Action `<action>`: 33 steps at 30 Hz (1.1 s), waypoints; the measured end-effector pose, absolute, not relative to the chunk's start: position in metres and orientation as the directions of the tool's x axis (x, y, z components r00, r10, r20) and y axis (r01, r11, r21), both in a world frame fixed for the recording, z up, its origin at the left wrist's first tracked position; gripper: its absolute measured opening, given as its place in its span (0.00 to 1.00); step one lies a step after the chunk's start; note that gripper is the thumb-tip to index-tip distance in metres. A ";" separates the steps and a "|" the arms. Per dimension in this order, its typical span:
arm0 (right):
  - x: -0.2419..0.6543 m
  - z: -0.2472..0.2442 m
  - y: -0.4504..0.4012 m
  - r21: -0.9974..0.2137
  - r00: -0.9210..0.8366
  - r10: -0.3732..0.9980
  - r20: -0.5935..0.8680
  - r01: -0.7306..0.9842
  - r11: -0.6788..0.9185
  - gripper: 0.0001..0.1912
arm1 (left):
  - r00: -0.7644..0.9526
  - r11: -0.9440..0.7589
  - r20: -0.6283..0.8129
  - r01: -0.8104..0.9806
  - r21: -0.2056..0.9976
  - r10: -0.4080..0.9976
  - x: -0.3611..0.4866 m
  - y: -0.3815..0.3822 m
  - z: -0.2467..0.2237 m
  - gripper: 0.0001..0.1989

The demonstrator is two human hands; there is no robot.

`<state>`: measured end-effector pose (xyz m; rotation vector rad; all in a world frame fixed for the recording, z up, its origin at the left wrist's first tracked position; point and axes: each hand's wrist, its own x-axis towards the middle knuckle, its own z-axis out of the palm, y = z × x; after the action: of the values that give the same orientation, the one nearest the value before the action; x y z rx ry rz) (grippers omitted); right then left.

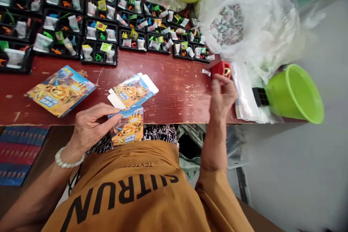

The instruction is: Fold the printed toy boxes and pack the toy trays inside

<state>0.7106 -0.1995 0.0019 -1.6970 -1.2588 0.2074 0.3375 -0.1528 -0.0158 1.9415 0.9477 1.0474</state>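
The printed box [127, 127] is in your left hand [91, 127], over the near edge of the counter [174, 79] and just in front of your brown shirt [141, 188]. Your left fingers are closed on its upper left corner, the thumb and index finger reaching in from the side, and the picture side faces up towards you. Just beyond its top edge, an open carton [132, 90] lies on the counter with its white flaps spread, and a larger box [61, 91] lies farther left, apart from your hand. Your right hand [224, 96] is across at the right, its thumb and index finger drawn near each other at the near side of a red object [219, 68]; you cannot tell from this view whether they grip anything. A small white packet [206, 72] lies just left of that red object. Beyond it all, you have rows of black trays [99, 62] with little packets and coloured pieces in them. Past your right hand are flat clear bags [246, 96], a small black tray [261, 96] and a tilted green bucket [282, 90], with a big clear bag of packets [228, 25] farther back.
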 end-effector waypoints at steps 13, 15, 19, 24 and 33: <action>0.895 0.004 -0.190 -0.828 0.849 0.491 -0.195 0.126 -0.546 0.11 | 0.380 -0.386 0.267 0.286 0.877 0.886 0.339 -0.149 -0.029 0.05; 0.899 0.003 -0.188 -0.860 0.842 0.493 -0.218 0.074 -0.506 0.12 | 0.381 -0.387 0.264 0.296 0.873 0.886 0.340 -0.149 -0.028 0.06; 0.895 -0.004 -0.198 -0.893 0.856 0.490 -0.165 0.082 -0.443 0.13 | 0.362 -0.383 0.264 0.312 0.869 0.894 0.341 -0.149 -0.029 0.05; 0.864 -0.026 -0.221 -0.848 0.907 0.412 0.084 0.282 -0.448 0.13 | 0.348 -0.393 0.279 0.323 0.861 0.895 0.339 -0.148 -0.033 0.06; 0.666 -0.016 -0.224 -0.976 0.413 0.911 0.006 0.199 -0.083 0.12 | 0.399 -0.394 0.249 0.336 0.856 0.882 0.345 -0.156 -0.008 0.04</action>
<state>0.6659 -0.2236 -0.0162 -1.5632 -1.0137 0.8060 0.3455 -0.1562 -0.0082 1.9212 1.0416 0.9431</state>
